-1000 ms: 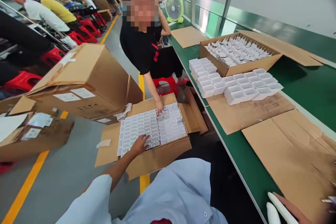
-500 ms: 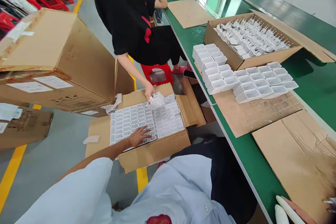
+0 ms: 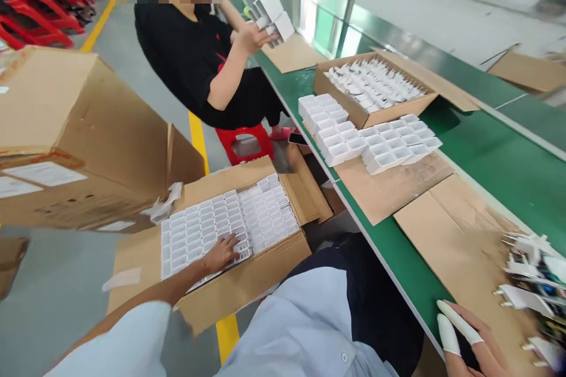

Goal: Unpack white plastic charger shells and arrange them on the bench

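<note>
My left hand (image 3: pixel 221 252) reaches into an open cardboard box (image 3: pixel 247 283) on the floor, its fingers apart on the white plastic cases (image 3: pixel 194 230) packed in rows. At the lower right, my right hand (image 3: pixel 473 336) rests at the table's edge with white covers on two fingertips; the fingers are apart and nothing shows in them. Beyond the box a seated person in black holds up several white cases (image 3: pixel 274 15). On the green table (image 3: pixel 499 171), rows of open white cases (image 3: pixel 393 144) stand on cardboard.
A shallow box (image 3: pixel 338 94) of white parts with pins stands farther back on the table. White plug parts with circuit pieces (image 3: pixel 530 283) lie at the right. A large carton (image 3: pixel 110 129) stands at the left. A red stool (image 3: pixel 245 144) is under the person.
The other person has lifted the white cases from above the box to chest height. My view has turned right, bringing the plug parts in; my left hand stays on the cases.
</note>
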`<state>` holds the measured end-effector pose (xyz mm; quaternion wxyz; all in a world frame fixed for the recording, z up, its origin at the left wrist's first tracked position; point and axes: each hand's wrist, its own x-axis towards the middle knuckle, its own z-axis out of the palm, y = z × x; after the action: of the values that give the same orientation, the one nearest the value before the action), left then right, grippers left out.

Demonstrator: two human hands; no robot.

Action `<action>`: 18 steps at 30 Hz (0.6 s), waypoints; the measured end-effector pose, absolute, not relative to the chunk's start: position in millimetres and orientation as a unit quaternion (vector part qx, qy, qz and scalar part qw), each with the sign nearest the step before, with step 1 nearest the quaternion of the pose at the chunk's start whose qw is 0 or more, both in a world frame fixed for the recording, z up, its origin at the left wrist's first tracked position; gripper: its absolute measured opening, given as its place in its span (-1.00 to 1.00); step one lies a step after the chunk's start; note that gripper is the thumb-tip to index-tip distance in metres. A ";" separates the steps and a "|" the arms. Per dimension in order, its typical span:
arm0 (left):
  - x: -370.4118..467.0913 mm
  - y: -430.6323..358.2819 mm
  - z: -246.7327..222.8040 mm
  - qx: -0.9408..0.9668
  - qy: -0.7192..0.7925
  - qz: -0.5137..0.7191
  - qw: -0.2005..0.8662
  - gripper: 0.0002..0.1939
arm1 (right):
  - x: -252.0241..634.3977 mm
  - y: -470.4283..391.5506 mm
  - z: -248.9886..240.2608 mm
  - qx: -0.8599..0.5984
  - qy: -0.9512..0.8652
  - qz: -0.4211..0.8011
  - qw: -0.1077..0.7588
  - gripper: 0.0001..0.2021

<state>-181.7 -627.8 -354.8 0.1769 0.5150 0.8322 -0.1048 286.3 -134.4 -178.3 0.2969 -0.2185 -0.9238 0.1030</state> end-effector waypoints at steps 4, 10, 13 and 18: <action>-185.7 -624.2 -324.5 0.543 0.839 -0.044 0.016 -0.63 | 285.5 -141.2 -174.9 -0.223 -0.932 0.114 0.263 -0.67; -180.0 -480.7 -165.0 0.634 0.729 0.149 -0.211 -0.66 | 277.2 -159.9 -180.3 -0.309 -0.887 0.190 0.286 -0.60; -142.2 -385.5 -66.9 0.701 0.645 0.214 -0.215 -0.70 | 272.8 -163.4 -182.5 -0.302 -0.880 0.197 0.308 -0.56; -82.3 -256.7 6.0 0.798 0.543 0.212 -0.153 -0.71 | 269.3 -159.5 -182.9 -0.240 -0.884 0.139 0.375 -0.47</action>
<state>-82.3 -256.7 6.0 -0.1533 0.7976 0.5435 0.2119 269.3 -159.5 -182.9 0.3753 -0.2398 -0.8844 0.1392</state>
